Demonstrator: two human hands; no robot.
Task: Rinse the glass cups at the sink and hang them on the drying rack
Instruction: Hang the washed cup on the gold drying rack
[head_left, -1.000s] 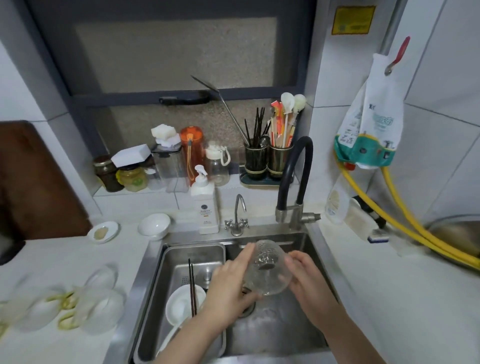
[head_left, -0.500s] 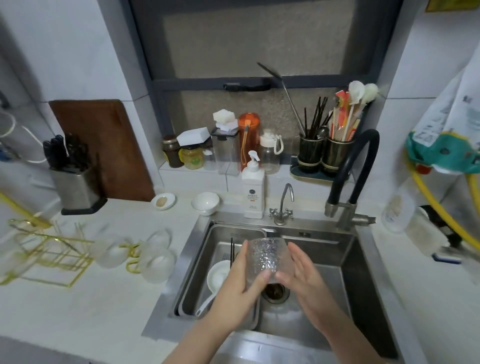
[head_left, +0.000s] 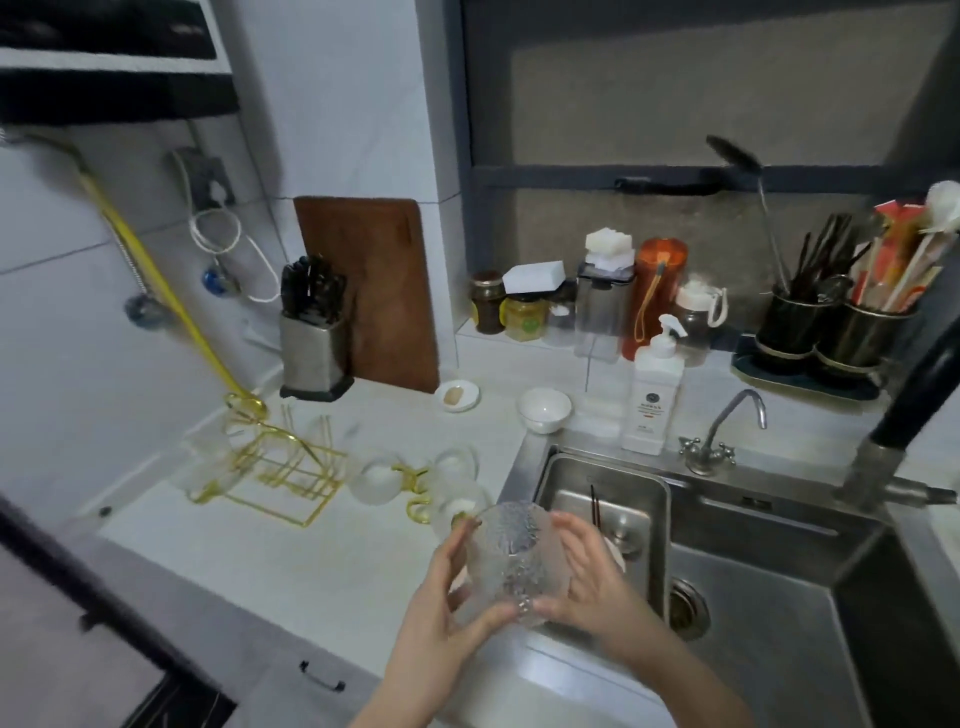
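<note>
- Textured glass cup (head_left: 511, 558): clasped between left hand (head_left: 441, 597) and right hand (head_left: 587, 577), above the sink's (head_left: 524, 467) left edge
- Gold drying rack (head_left: 275, 462): on bench (head_left: 291, 561), left
- Glass cups (head_left: 415, 480): lying beside rack

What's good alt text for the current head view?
Two bare hands, left hand and right hand, cup a textured clear glass cup over the steel sink's left edge. On the white counter to the left stands a gold wire drying rack.
</note>
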